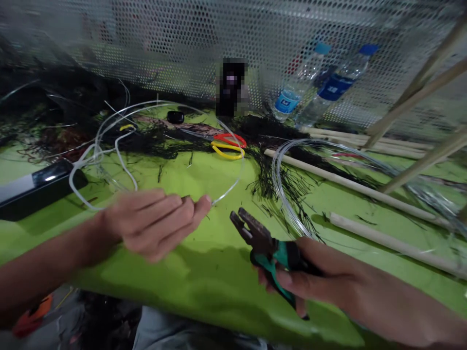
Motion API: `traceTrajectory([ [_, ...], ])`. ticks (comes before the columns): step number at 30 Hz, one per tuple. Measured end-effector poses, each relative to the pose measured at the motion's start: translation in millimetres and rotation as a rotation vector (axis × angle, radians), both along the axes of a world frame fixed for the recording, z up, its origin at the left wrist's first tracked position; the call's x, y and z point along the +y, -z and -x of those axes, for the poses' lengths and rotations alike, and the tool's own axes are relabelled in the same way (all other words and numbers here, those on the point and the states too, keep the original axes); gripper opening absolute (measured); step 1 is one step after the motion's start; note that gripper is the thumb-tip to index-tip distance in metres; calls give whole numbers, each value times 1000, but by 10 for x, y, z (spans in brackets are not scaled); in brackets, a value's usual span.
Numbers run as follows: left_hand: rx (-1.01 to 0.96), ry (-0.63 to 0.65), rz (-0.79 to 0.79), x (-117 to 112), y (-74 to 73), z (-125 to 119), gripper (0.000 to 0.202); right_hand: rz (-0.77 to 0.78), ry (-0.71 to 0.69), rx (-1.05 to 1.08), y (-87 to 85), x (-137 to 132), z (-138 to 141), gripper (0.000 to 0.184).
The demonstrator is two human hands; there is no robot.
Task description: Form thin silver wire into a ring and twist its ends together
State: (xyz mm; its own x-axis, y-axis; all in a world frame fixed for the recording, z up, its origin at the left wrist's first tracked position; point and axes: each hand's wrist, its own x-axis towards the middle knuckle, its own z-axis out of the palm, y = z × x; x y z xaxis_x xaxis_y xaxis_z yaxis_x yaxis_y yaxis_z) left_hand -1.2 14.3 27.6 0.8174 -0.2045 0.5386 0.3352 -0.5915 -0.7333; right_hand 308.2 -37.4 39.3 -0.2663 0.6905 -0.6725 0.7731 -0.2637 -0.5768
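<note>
My left hand (pixel 156 223) pinches the end of a thin clear wire (pixel 233 180) that loops up and back over the green table (pixel 204 272). The fingers are pressed together on it. My right hand (pixel 310 277) grips green-handled pliers (pixel 262 240), their dark jaws slightly parted and pointing up-left toward the wire end. The jaws are a short gap from the wire. A tangle of white cable (pixel 98 155) lies behind my left hand.
Red and yellow scissors (pixel 228 144) lie mid-table amid black fibre strands (pixel 277 180). A second wire coil (pixel 292 194) and several wooden sticks (pixel 365 189) are on the right. Two water bottles (pixel 317 87) lean on a perforated metal screen (pixel 233 43). A black bar (pixel 36 187) sits left.
</note>
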Motion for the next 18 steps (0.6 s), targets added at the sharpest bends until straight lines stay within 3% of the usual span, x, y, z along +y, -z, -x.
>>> traceTrajectory([
  [2,78,-1,68,-4,118,34,15,153,-19,-56,47,2,-13,60],
  [4,98,3,106,-13,254,68,11,210,-8,-86,140,-27,-25,63],
  [7,105,32,97,-12,423,128,5,256,-2,-113,298,-108,-33,66],
  [10,158,58,88,9,482,161,10,237,-29,-186,376,-168,-15,68],
  [13,191,77,96,38,427,132,11,107,-7,-174,368,-185,22,62],
  [18,195,136,102,49,346,47,17,-275,122,-87,373,-202,77,43],
])
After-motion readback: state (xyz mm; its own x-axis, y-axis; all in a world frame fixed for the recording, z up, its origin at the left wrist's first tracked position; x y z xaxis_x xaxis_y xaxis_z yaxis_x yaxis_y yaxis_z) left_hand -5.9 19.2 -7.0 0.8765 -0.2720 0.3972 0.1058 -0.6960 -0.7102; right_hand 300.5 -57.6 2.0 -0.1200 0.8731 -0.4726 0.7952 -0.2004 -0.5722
